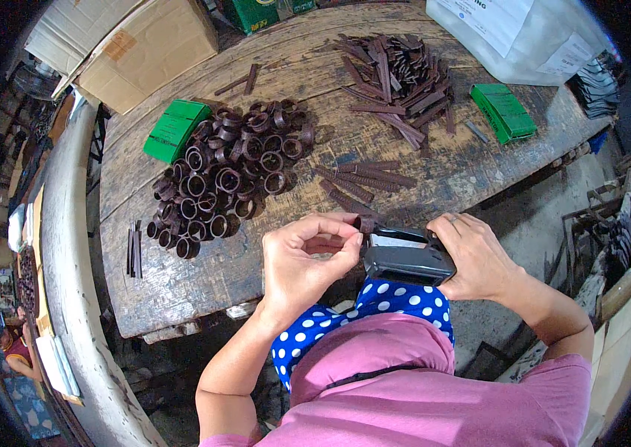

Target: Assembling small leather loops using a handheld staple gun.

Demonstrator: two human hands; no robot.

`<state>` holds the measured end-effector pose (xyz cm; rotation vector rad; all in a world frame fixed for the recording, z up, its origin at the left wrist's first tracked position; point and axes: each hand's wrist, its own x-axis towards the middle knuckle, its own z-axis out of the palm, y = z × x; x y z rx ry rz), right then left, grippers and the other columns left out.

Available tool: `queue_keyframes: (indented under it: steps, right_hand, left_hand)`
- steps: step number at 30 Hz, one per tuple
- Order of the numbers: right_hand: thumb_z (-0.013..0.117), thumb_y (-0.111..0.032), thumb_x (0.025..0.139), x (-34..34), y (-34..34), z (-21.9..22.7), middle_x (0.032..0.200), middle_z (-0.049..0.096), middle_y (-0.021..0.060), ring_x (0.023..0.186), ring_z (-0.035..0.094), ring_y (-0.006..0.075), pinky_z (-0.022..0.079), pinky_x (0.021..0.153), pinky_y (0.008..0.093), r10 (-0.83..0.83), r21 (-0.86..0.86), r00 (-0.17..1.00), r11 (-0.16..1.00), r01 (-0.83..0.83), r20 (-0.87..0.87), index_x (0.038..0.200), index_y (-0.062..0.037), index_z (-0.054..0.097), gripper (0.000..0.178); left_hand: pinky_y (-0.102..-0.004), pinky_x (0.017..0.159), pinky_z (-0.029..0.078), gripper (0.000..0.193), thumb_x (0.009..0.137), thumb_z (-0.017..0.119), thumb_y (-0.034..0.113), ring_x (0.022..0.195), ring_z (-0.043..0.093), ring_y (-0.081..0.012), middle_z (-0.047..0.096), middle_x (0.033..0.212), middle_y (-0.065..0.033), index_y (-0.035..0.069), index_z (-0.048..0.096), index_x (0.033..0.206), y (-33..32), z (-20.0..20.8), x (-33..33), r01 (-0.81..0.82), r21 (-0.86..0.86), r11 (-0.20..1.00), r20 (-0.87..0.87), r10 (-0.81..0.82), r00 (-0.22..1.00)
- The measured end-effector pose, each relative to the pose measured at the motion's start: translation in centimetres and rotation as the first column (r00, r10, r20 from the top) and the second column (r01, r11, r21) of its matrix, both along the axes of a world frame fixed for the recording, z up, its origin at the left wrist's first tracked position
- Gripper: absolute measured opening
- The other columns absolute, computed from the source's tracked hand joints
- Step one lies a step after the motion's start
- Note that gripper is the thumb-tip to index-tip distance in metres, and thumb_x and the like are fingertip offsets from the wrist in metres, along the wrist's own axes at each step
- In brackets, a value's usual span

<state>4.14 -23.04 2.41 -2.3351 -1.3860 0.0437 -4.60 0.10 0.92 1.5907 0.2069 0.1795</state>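
Just off the table's near edge, my right hand is wrapped round a black stapler, whose jaws point left. My left hand pinches a dark brown strip bent into a ring between thumb and fingertips. That ring sits at the tip of the stapler's jaws; whether a staple is in it I cannot tell. Beyond my hands lie several loose ribbed brown strips. A heap of finished-looking brown rings covers the table's left middle, and a larger pile of flat brown strips lies at the back.
Two green boxes flank the piles, a left box and a right box beside a grey staple stick. At the back are a cardboard box and a plastic bag. Another person is far left.
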Motion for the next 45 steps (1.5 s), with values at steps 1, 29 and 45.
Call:
queue_keyframes:
  steps: [1,29,45]
  right_hand:
    - [0.069,-0.018,0.056,0.0,0.0,0.0,0.085,0.056,0.0206,0.081,0.057,0.0396,0.046,0.074,0.0442,0.0,-0.02,1.0,1.0,0.0,-0.012,0.096,0.001,0.048,0.05]
    - [0.077,-0.016,0.067,-5.3,2.7,-0.6,0.069,0.062,0.009,0.057,0.059,0.0196,0.048,0.057,0.0345,0.045,0.294,0.656,0.916,0.274,-0.753,0.081,-0.001,0.061,0.027]
    - [0.069,-0.001,0.078,-6.2,4.4,-2.1,0.091,0.062,0.0054,0.084,0.06,0.014,0.049,0.076,0.0283,0.337,0.327,0.07,0.813,0.481,-0.939,0.105,0.0003,0.056,0.03]
  left_hand:
    - [-0.0242,0.07,0.056,0.01,0.076,0.07,0.002,0.078,0.066,-0.0131,0.067,0.1,-0.0149,-0.003,0.069,0.085,0.0,0.1,0.0,0.001,0.066,0.998,0.021,-0.003,1.0]
    - [-0.042,0.096,0.044,0.076,0.092,0.024,0.063,0.099,0.062,-0.0318,0.065,0.1,-0.0231,-0.003,0.06,0.095,-2.2,-3.4,-0.1,-0.01,-0.65,0.76,-0.102,-0.074,0.992]
    - [-0.0359,0.106,0.029,0.067,0.096,0.038,0.048,0.129,0.035,-0.0242,0.033,0.142,-0.0162,0.0,0.023,0.142,-5.4,-4.6,-0.4,0.056,-0.489,0.87,0.343,0.134,0.93]
